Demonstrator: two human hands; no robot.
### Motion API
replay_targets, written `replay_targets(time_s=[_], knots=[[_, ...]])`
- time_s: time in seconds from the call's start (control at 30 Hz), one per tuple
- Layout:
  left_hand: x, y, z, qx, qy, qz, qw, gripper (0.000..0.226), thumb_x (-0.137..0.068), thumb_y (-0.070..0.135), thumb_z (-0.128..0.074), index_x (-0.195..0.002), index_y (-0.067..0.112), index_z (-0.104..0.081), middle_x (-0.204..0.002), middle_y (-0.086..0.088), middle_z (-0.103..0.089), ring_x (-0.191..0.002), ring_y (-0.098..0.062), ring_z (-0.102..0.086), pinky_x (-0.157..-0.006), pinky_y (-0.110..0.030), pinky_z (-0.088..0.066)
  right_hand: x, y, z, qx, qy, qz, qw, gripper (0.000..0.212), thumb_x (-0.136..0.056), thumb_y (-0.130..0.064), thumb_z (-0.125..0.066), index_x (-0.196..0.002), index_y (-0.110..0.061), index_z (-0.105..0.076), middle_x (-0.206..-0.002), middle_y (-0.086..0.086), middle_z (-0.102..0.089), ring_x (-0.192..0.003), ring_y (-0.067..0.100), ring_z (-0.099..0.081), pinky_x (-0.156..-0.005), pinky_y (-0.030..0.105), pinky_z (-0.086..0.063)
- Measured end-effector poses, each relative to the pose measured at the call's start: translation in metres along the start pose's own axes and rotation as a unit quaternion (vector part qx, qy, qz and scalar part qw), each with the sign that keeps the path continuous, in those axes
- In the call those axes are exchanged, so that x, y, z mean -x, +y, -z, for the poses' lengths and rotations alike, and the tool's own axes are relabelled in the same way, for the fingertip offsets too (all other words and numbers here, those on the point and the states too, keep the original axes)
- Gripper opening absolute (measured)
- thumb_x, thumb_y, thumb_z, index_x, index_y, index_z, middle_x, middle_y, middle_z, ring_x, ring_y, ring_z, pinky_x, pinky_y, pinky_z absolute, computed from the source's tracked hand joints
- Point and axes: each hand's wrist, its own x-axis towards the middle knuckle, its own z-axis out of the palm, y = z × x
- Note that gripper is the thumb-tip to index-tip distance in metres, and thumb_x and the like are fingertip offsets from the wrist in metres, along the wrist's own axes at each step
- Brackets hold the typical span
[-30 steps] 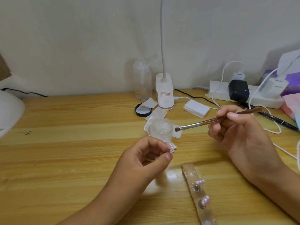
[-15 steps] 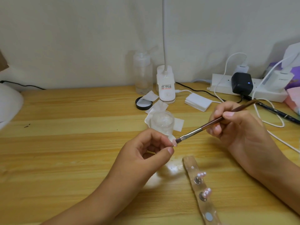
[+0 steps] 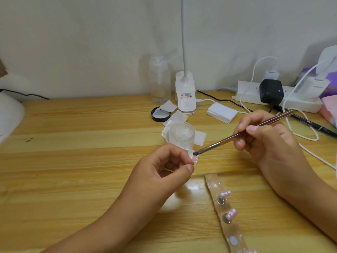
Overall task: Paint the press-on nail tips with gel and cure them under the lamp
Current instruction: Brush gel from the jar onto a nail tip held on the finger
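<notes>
Your left hand (image 3: 164,172) pinches a pink nail tip (image 3: 195,159); your right hand (image 3: 269,145) grips the brush (image 3: 237,136), bristles just above it. Painting step, likely; next needs a light, steady stroke.

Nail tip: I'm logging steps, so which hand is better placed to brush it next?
Right. The right hand grips the brush, its bristles just above the nail tip that the left hand pinches.

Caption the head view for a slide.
Right hand holds a brush at the pink nail tip pinched by the left hand.
</notes>
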Motion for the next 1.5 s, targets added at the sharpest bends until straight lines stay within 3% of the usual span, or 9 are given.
replay_targets(time_s=[0.2,0.3,0.47,0.73,0.8,0.9,1.1,1.27,1.5], knots=[[0.0007,0.0016,-0.0020,-0.002,0.006,-0.004,1.000,0.010,-0.072,0.019,-0.070,-0.072,0.029,-0.069,-0.071,0.008,-0.063,-0.065,-0.001,-0.055,-0.061,-0.012,-0.045,-0.0034,-0.0016,0.0026,-0.076,0.028,-0.028,0.996,0.025,-0.081,-0.014,-0.047,-0.069,-0.022,-0.067,-0.061,0.001,-0.053,-0.056,0.011,-0.052,-0.059,0.022,-0.048],[0.0013,0.0023,-0.0023,-0.002,0.002,-0.002,1.000,0.010,-0.072,0.019,-0.070,-0.073,0.029,-0.070,-0.078,-0.003,-0.067,-0.069,-0.003,-0.056,-0.063,-0.013,-0.046,-0.0021,-0.0022,0.0007,-0.063,0.004,-0.031,0.998,0.024,-0.082,-0.015,-0.047,-0.069,-0.021,-0.066,-0.056,0.000,-0.051,-0.055,0.012,-0.052,-0.058,0.021,-0.048],[0.0007,0.0027,-0.0031,-0.006,0.002,-0.001,1.000,0.012,-0.073,0.019,-0.069,-0.072,0.030,-0.070,-0.069,0.012,-0.063,-0.065,0.000,-0.055,-0.061,-0.011,-0.044,0.0008,-0.0020,-0.0005,-0.040,-0.025,-0.030,0.998,0.024,-0.083,-0.016,-0.047,-0.069,-0.022,-0.067,-0.057,0.001,-0.053,-0.055,0.013,-0.053,-0.057,0.020,-0.048],[0.0013,0.0020,-0.0022,-0.005,-0.006,-0.004,1.000,0.009,-0.074,0.019,-0.070,-0.074,0.028,-0.070,-0.076,0.005,-0.069,-0.069,-0.005,-0.057,-0.062,-0.013,-0.046,-0.0036,0.0011,0.0007,-0.031,0.043,-0.039,0.998,0.025,-0.082,-0.017,-0.051,-0.066,-0.025,-0.068,-0.061,-0.003,-0.055,-0.055,0.010,-0.055,-0.056,0.019,-0.048],[0.0015,0.0023,-0.0020,-0.004,-0.007,-0.005,1.000,0.005,-0.071,0.025,-0.072,-0.075,0.028,-0.070,-0.079,-0.004,-0.069,-0.070,-0.006,-0.057,-0.062,-0.014,-0.047,-0.0029,-0.0001,0.0007,-0.042,0.032,-0.037,0.998,0.025,-0.082,-0.017,-0.051,-0.067,-0.025,-0.068,-0.060,-0.002,-0.055,-0.054,0.010,-0.054,-0.056,0.019,-0.048],[0.0016,0.0022,-0.0016,-0.006,-0.008,-0.008,1.000,0.011,-0.065,0.035,-0.070,-0.075,0.030,-0.070,-0.074,0.004,-0.065,-0.067,-0.003,-0.056,-0.061,-0.013,-0.046,-0.0007,-0.0010,-0.0005,-0.034,-0.005,-0.039,0.999,0.024,-0.083,-0.018,-0.050,-0.069,-0.025,-0.068,-0.058,-0.001,-0.055,-0.056,0.011,-0.055,-0.059,0.020,-0.049],[0.0013,0.0018,-0.0020,-0.004,-0.011,-0.002,1.000,0.009,-0.074,0.017,-0.068,-0.075,0.026,-0.069,-0.086,0.001,-0.074,-0.073,-0.008,-0.059,-0.064,-0.015,-0.048,-0.0020,-0.0010,-0.0020,-0.027,0.033,-0.027,0.999,0.025,-0.082,-0.016,-0.051,-0.067,-0.026,-0.069,-0.065,-0.003,-0.057,-0.057,0.010,-0.056,-0.057,0.019,-0.049],[0.0022,0.0015,-0.0008,-0.012,-0.013,-0.008,1.000,0.009,-0.068,0.032,-0.071,-0.075,0.028,-0.069,-0.073,0.007,-0.065,-0.066,-0.003,-0.055,-0.060,-0.013,-0.045,0.0004,-0.0019,-0.0021,-0.028,-0.016,-0.030,0.999,0.025,-0.085,-0.016,-0.049,-0.071,-0.024,-0.068,-0.060,0.000,-0.056,-0.057,0.012,-0.056,-0.060,0.020,-0.050],[0.0014,0.0003,-0.0001,-0.014,-0.006,0.001,1.000,0.014,-0.065,0.038,-0.069,-0.073,0.026,-0.067,-0.084,-0.004,-0.072,-0.068,-0.003,-0.057,-0.062,-0.015,-0.047,-0.0024,-0.0021,-0.0016,-0.052,0.025,-0.028,0.998,0.024,-0.082,-0.015,-0.050,-0.068,-0.023,-0.068,-0.063,-0.001,-0.056,-0.057,0.012,-0.055,-0.058,0.021,-0.050]])
